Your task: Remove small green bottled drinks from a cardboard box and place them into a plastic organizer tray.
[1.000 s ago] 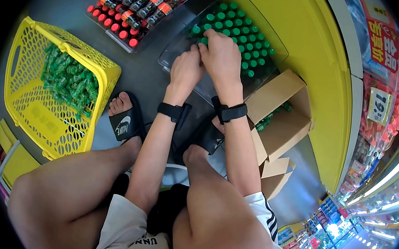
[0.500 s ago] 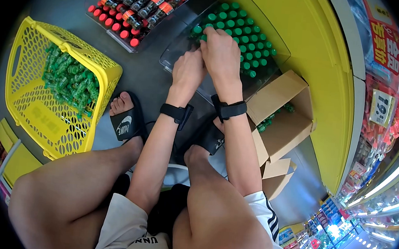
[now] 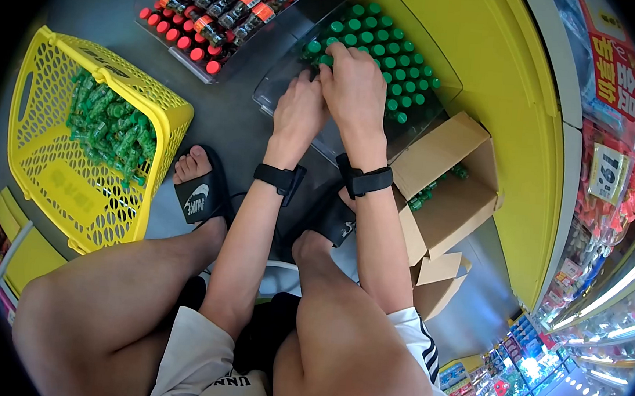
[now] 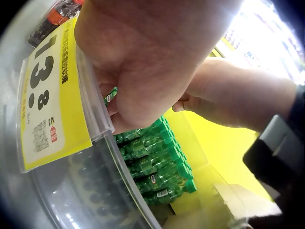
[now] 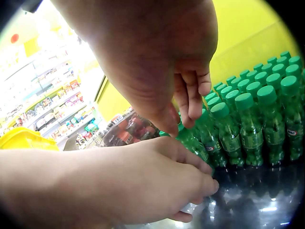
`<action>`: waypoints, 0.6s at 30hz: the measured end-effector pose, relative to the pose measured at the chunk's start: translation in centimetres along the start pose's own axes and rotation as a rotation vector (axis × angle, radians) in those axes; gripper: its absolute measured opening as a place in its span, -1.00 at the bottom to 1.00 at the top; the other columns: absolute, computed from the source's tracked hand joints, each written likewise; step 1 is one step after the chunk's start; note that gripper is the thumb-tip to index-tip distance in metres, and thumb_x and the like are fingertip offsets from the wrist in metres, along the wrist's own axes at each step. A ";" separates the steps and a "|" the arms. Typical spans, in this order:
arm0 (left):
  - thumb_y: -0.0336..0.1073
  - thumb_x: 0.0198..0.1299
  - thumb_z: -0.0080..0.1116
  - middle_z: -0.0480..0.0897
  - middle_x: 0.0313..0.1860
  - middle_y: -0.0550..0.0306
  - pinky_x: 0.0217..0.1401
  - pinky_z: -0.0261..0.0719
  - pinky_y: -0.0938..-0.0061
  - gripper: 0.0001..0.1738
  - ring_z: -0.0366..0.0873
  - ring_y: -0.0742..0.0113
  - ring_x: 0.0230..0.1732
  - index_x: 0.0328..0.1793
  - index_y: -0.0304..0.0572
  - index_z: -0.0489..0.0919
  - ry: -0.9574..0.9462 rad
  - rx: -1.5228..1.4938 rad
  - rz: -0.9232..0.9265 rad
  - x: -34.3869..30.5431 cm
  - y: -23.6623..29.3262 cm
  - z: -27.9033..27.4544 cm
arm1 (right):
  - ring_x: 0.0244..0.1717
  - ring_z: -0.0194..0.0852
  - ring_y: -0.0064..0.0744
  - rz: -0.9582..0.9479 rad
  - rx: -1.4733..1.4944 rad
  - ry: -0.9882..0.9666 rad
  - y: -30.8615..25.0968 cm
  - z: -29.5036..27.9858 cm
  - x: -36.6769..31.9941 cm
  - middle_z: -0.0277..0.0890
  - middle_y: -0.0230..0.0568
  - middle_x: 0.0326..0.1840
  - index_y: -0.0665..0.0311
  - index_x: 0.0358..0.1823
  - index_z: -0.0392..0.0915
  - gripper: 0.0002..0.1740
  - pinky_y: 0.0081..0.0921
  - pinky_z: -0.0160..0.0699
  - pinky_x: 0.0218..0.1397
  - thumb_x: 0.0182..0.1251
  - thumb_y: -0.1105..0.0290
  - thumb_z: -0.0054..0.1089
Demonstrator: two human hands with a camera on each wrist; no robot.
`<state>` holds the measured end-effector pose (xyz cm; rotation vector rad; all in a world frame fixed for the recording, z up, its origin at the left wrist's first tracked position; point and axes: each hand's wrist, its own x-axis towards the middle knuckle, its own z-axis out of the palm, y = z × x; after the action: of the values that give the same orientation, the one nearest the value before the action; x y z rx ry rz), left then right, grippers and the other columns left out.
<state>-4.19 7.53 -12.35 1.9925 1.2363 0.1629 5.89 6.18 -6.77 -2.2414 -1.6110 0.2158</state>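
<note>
Small green bottles with green caps (image 3: 386,61) stand upright in close rows in a clear plastic bin (image 3: 266,95). Both hands meet at the near left corner of these rows. My left hand (image 3: 300,114) is low at the bin's front, and a small green bottle (image 4: 110,97) shows tilted between its fingers. Just above and to the right, my right hand (image 3: 356,87) reaches down with curled fingers. In the right wrist view its thumb and fingertips pinch at a green cap (image 5: 164,134) beside the front row. The hands hide most of that bottle.
To the left a yellow basket (image 3: 75,188) holds a heap of small green bottles. An opened cardboard box (image 3: 457,208) with several more stands right of the bin. Red-capped dark bottles (image 3: 195,46) fill another bin. A price card (image 4: 52,95) fronts the clear bin.
Both hands stay close together over the same corner of the bin, with only slight shifts of the fingers. The basket, the box and the bottle rows look the same.
</note>
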 end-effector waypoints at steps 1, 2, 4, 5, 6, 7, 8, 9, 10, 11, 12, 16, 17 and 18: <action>-0.31 0.34 0.25 0.61 0.23 -0.30 0.17 0.74 -0.04 -0.60 0.64 -0.27 0.23 0.24 -0.34 0.64 0.001 0.021 0.004 0.0 0.0 0.0 | 0.00 0.67 0.07 0.009 -0.007 -0.029 0.1 0.0 0.0 0.68 -0.02 -0.16 0.28 -0.05 0.66 -0.76 -0.06 0.68 0.00 0.29 0.42 0.41; -0.31 0.34 0.24 0.60 0.25 -0.29 0.17 0.74 -0.03 -0.59 0.63 -0.26 0.24 0.25 -0.35 0.63 0.004 0.042 0.009 0.0 0.1 0.0 | 0.00 0.67 0.07 0.010 -0.008 -0.028 0.2 0.0 0.0 0.68 -0.02 -0.16 0.28 -0.05 0.66 -0.76 -0.06 0.68 0.00 0.29 0.42 0.41; -0.31 0.35 0.23 0.60 0.25 -0.30 0.19 0.73 -0.03 -0.59 0.62 -0.26 0.26 0.26 -0.37 0.63 -0.004 0.037 0.002 0.0 0.3 -0.1 | 0.00 0.66 0.09 0.022 0.039 -0.027 0.2 0.2 0.0 0.68 -0.02 -0.16 0.30 -0.07 0.66 -0.79 -0.05 0.68 0.01 0.30 0.45 0.39; -0.32 0.35 0.23 0.60 0.26 -0.30 0.21 0.72 -0.02 -0.59 0.61 -0.26 0.28 0.26 -0.38 0.62 -0.012 0.033 -0.007 0.0 0.3 -0.1 | 0.00 0.66 0.09 0.023 0.040 -0.025 0.3 0.3 0.0 0.68 -0.02 -0.16 0.30 -0.07 0.66 -0.79 -0.05 0.68 0.01 0.30 0.45 0.39; -0.32 0.35 0.23 0.60 0.26 -0.30 0.21 0.72 -0.02 -0.59 0.61 -0.26 0.28 0.26 -0.38 0.62 -0.013 0.034 -0.005 0.0 0.2 0.0 | 0.01 0.66 0.09 0.020 0.044 -0.026 0.3 0.3 0.1 0.68 -0.02 -0.15 0.31 -0.07 0.66 -0.79 -0.05 0.67 0.02 0.30 0.45 0.39; -0.32 0.35 0.22 0.60 0.28 -0.30 0.23 0.71 -0.03 -0.59 0.60 -0.26 0.29 0.26 -0.38 0.62 0.003 0.035 0.006 0.0 0.1 0.2 | 0.01 0.66 0.10 0.017 0.048 -0.028 0.3 0.4 0.1 0.68 -0.01 -0.15 0.32 -0.07 0.65 -0.79 -0.04 0.67 0.03 0.30 0.46 0.39; -0.32 0.35 0.22 0.59 0.29 -0.31 0.25 0.70 -0.03 -0.59 0.60 -0.26 0.31 0.26 -0.39 0.62 0.019 0.036 0.018 0.0 0.0 0.4 | 0.01 0.66 0.10 0.018 0.047 -0.026 0.3 0.5 0.2 0.68 -0.01 -0.15 0.32 -0.07 0.65 -0.79 -0.04 0.67 0.03 0.30 0.46 0.39; -0.32 0.35 0.22 0.59 0.29 -0.31 0.25 0.70 -0.03 -0.59 0.60 -0.26 0.31 0.26 -0.39 0.62 0.019 0.036 0.020 0.0 0.2 0.1 | -0.01 0.66 0.10 -0.002 0.042 -0.020 0.3 0.4 0.4 0.68 0.00 -0.15 0.33 -0.06 0.65 -0.79 -0.04 0.67 0.02 0.31 0.45 0.39; -0.33 0.35 0.21 0.59 0.30 -0.31 0.26 0.70 -0.03 -0.60 0.59 -0.26 0.33 0.25 -0.38 0.63 -0.024 0.029 -0.009 0.0 0.3 -0.1 | -0.02 0.67 0.11 -0.019 0.036 -0.013 0.2 0.2 0.4 0.68 0.01 -0.15 0.34 -0.06 0.65 -0.78 -0.03 0.68 0.02 0.32 0.45 0.39; -0.35 0.34 0.21 0.59 0.31 -0.31 0.28 0.69 -0.03 -0.61 0.57 -0.25 0.34 0.25 -0.38 0.64 -0.069 0.022 -0.036 -0.1 0.5 -0.4 | -0.02 0.67 0.11 -0.013 0.033 -0.011 0.2 0.0 0.3 0.68 0.01 -0.15 0.34 -0.06 0.65 -0.78 -0.03 0.68 0.02 0.32 0.45 0.39; -0.35 0.34 0.21 0.59 0.31 -0.31 0.28 0.69 -0.03 -0.61 0.57 -0.25 0.34 0.25 -0.38 0.64 -0.075 0.021 -0.029 -0.2 0.4 -0.3 | -0.05 0.67 0.11 -0.003 0.050 0.009 -0.3 -0.7 0.4 0.68 0.01 -0.16 0.33 -0.04 0.65 -0.78 -0.03 0.68 -0.01 0.33 0.44 0.38; -0.39 0.32 0.18 0.67 0.12 -0.35 0.23 0.68 -0.04 -0.76 0.65 -0.30 0.20 0.00 -0.41 0.71 -0.068 -0.028 0.007 -0.4 -0.3 -0.6 | -0.14 0.68 0.09 -0.013 0.087 0.098 -0.8 -2.3 0.4 0.68 -0.03 -0.20 0.33 -0.01 0.66 -0.77 -0.06 0.67 -0.10 0.37 0.41 0.38; -0.40 0.32 0.17 0.70 0.02 -0.37 0.19 0.69 -0.05 -0.79 0.69 -0.32 0.12 -0.09 -0.43 0.72 -0.058 -0.042 0.024 -0.5 -0.4 -0.6 | -0.14 0.68 0.09 -0.013 0.082 0.101 -0.8 -2.7 0.2 0.68 -0.03 -0.20 0.33 -0.01 0.66 -0.77 -0.06 0.67 -0.10 0.37 0.41 0.38; -0.40 0.32 0.17 0.70 0.02 -0.37 0.19 0.69 -0.05 -0.79 0.69 -0.32 0.12 -0.09 -0.43 0.72 -0.057 -0.043 0.030 -0.7 -0.2 -0.9 | -0.17 0.68 0.05 -0.001 0.119 0.140 -1.0 -3.3 -0.2 0.67 -0.05 -0.23 0.32 -0.01 0.66 -0.76 -0.10 0.66 -0.12 0.37 0.40 0.39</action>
<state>-5.10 7.43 -11.65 1.9654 1.1580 0.1449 6.04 5.61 -3.40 -2.1165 -1.4868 0.1472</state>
